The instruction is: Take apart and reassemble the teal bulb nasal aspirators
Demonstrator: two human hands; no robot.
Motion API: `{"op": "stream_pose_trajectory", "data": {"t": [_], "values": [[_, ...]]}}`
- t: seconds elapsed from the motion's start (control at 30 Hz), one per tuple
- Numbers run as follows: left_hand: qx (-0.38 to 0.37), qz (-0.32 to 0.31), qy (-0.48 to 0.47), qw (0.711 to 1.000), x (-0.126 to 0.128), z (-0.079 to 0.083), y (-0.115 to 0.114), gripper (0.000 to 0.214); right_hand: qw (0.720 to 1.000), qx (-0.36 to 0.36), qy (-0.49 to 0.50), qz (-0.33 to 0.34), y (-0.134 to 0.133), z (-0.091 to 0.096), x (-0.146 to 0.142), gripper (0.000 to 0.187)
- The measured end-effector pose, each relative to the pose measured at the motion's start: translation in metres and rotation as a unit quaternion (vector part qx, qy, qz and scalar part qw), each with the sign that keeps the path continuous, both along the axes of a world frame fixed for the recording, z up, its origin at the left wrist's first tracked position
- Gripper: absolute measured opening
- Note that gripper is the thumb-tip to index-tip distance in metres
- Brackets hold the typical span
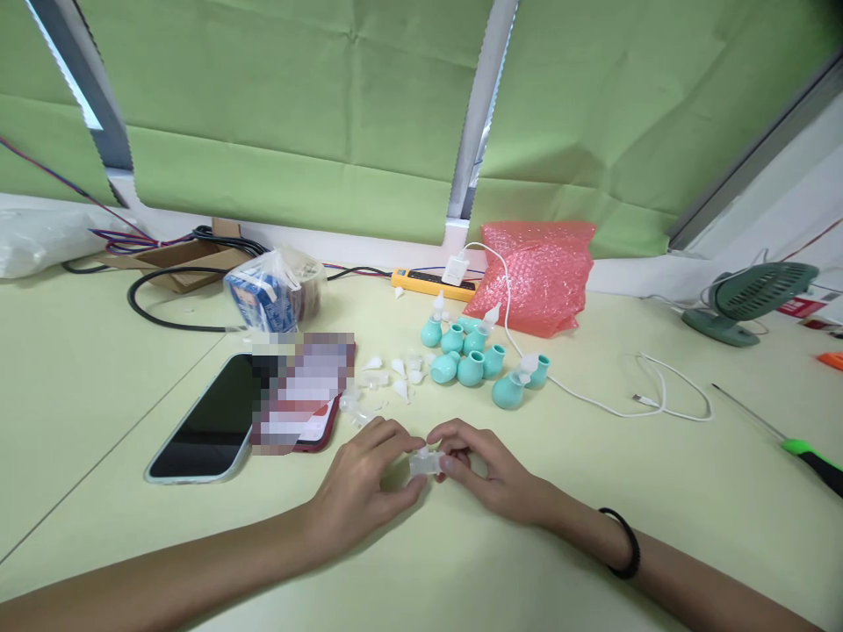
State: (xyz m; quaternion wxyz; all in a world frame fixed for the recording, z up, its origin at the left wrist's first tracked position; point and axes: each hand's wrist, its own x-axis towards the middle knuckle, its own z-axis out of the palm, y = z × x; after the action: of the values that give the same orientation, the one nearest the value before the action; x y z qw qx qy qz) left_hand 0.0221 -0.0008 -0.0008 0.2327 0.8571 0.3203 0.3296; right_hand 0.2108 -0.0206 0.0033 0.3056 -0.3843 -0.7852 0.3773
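- One translucent plastic piece [425,464], near centre, pinched by the left hand [361,474] at its left and the right hand [493,474] at its right.
- Two phones [207,426], left.
- At least eight teal bulbs [471,370], beyond the right hand.
- One screwdriver [796,447], right.

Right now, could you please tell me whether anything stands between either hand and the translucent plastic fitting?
Nothing visible does: the left hand and right hand both hold the translucent plastic fitting, with turquoise bulbs beyond.

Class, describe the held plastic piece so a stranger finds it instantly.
On the pale table, find the teal bulbs. Nearer the camera, the left hand and right hand hold a small cloudy plastic piece. Unlike the loose pieces, it is held.
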Motion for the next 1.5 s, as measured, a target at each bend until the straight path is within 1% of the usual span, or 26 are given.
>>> {"op": "stream_pose_trajectory", "data": {"t": [0.2,0.4,0.57,0.77,0.9,1.0,1.3,1.5], "values": [[0.013,0.005,0.0,1.0,0.0004,0.0004,-0.0012,0.016,0.998,0.048,-0.016,-0.021,0.0001,-0.0031,-0.0008,0.023],[0.012,-0.011,-0.006,1.0,0.0006,0.0019,-0.0027,0.011,0.998,0.055,-0.039,-0.02,-0.0019,-0.0002,-0.0018,0.016],[0.011,-0.032,-0.023,0.999,0.0013,0.0027,-0.0019,0.008,0.996,0.069,-0.05,-0.019,-0.0034,0.001,-0.0024,0.014],[0.018,-0.041,-0.041,0.998,0.0013,0.0052,-0.0021,0.01,0.996,0.074,-0.042,-0.012,-0.004,-0.0009,-0.0038,0.014],[0.005,-0.023,-0.04,0.999,0.0013,0.0077,-0.0035,0.014,0.996,0.076,-0.012,-0.035,-0.0042,-0.0022,-0.0033,0.013],[-0.001,-0.023,-0.044,0.999,0.0009,0.0085,-0.0037,0.019,0.996,0.074,0.002,-0.042,-0.0043,-0.0027,-0.0028,0.013],[-0.007,-0.032,-0.088,0.996,0.0005,0.0061,-0.0023,0.018,0.995,0.087,-0.011,-0.038,-0.0049,-0.0054,-0.0027,0.014],[-0.033,-0.037,-0.111,0.993,-0.0003,0.0053,-0.0024,0.017,0.995,0.092,-0.015,-0.043,-0.0051,-0.0067,-0.0031,0.012]]}}
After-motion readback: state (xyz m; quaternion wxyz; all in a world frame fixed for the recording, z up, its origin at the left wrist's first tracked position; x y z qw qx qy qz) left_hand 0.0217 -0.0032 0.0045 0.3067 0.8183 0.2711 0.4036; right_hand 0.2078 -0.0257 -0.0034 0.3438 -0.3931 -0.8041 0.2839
